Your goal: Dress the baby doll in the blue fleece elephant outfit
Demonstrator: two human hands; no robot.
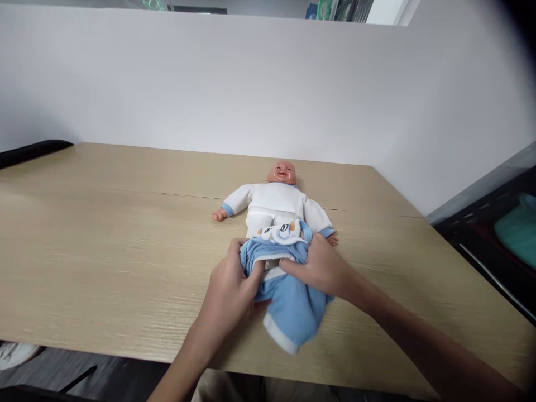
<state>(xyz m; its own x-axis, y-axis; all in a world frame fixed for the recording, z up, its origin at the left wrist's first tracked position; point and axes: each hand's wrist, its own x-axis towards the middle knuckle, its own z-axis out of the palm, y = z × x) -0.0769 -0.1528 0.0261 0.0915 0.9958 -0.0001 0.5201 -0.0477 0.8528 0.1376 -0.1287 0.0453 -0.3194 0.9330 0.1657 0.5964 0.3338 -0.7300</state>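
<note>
L hand (229, 274) & R hand (324, 265) curled firmly on blue plush pants w/ white trim (295, 312) b/w them; white-clad plastic baby doll (276, 195) just beyond. Best spread fabric evenly, no twist.

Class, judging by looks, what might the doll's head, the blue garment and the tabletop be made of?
Doll's head: probably plastic or vinyl; glossy highlights. Blue garment: soft fabric, perhaps plush; matte, bunched folds. Tabletop: wood or wood-look laminate; pale grain lines, slight sheen.
</note>
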